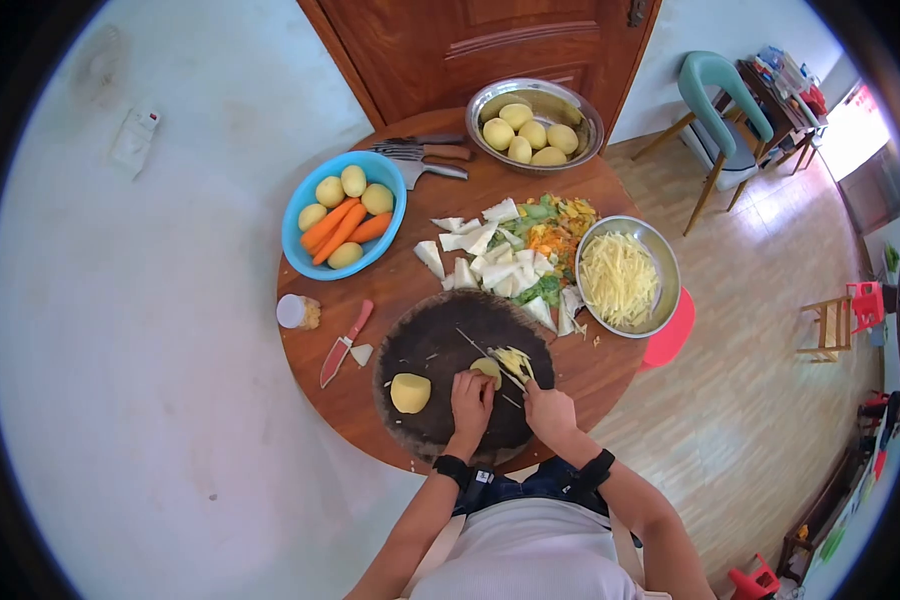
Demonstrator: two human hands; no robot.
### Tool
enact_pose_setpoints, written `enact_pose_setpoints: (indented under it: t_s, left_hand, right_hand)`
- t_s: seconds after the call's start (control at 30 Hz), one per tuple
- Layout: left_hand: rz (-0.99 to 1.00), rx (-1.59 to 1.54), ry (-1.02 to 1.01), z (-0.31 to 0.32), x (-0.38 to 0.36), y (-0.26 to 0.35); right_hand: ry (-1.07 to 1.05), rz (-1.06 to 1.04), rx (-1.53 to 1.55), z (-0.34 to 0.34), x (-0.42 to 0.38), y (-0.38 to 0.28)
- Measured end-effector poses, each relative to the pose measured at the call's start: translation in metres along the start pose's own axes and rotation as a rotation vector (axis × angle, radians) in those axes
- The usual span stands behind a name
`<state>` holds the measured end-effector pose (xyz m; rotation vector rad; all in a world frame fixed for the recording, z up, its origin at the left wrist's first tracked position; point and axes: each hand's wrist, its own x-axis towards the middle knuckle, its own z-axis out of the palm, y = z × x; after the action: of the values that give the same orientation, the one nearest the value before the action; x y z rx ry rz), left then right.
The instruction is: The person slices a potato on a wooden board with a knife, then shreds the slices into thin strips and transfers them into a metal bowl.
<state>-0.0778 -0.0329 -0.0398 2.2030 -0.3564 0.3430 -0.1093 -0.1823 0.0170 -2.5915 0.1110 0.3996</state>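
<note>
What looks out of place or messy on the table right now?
Nothing looks spilled or damaged. The one untidy spot is the loose pile of scraps, lying straight on the round table beside the bowl of strips. The left hand steadies a potato piece; the right hand holds a knife.

At the round wooden table (370, 400), the person's left hand (471, 392) presses down on a pale peeled potato piece (486, 369) on the dark round chopping board (425, 345). The right hand (548, 408) grips a long-bladed knife (490, 360), its blade lying across the board beside a small heap of yellow potato strips (515, 361). A halved potato (410, 392) sits left of the hands. A steel bowl of shredded potato (620, 275) stands near the board's right.
</note>
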Motion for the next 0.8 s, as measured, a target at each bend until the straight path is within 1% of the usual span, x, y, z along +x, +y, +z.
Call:
enact_pose_setpoints:
  t_s: [0.13, 0.2, 0.33, 0.43, 0.5, 0.57, 0.63, 0.67, 0.73, 0.8]
  left_hand:
    - [-0.026, 0.020, 0.004, 0.008, 0.001, -0.004]
    - [-0.001, 0.015, 0.047, 0.010, 0.002, -0.006]
    - [-0.027, 0.040, 0.043, 0.012, 0.001, -0.009]
    - [-0.013, 0.022, 0.049, 0.012, -0.002, -0.010]
    - [-0.013, 0.047, 0.039, 0.012, -0.001, -0.011]
    - [-0.009, 0.026, 0.050, 0.011, 0.000, -0.010]
    - [-0.008, 0.005, 0.077, 0.014, 0.002, -0.009]
    - [-0.008, 0.003, 0.079, 0.013, 0.003, -0.010]
    - [-0.020, 0.002, 0.079, 0.012, 0.001, -0.008]
    - [-0.005, -0.021, 0.081, 0.011, 0.002, -0.009]
  right_hand:
    - [-0.014, -0.009, -0.050, 0.005, 0.000, -0.005]
    - [-0.020, -0.010, -0.060, 0.006, -0.001, -0.007]
    - [-0.028, -0.009, -0.087, 0.014, -0.003, -0.010]
    - [-0.002, 0.022, -0.050, 0.026, 0.012, -0.014]
    - [-0.017, 0.005, -0.064, 0.027, 0.021, -0.018]
    - [-0.025, -0.005, -0.085, 0.023, 0.019, -0.018]
    - [0.003, 0.006, 0.005, 0.011, 0.016, -0.016]
    - [0.002, -0.003, -0.001, 0.010, 0.016, -0.017]
    - [-0.051, 0.030, -0.019, 0.011, 0.009, -0.019]
    - [-0.032, 0.036, -0.029, 0.023, 0.018, -0.021]
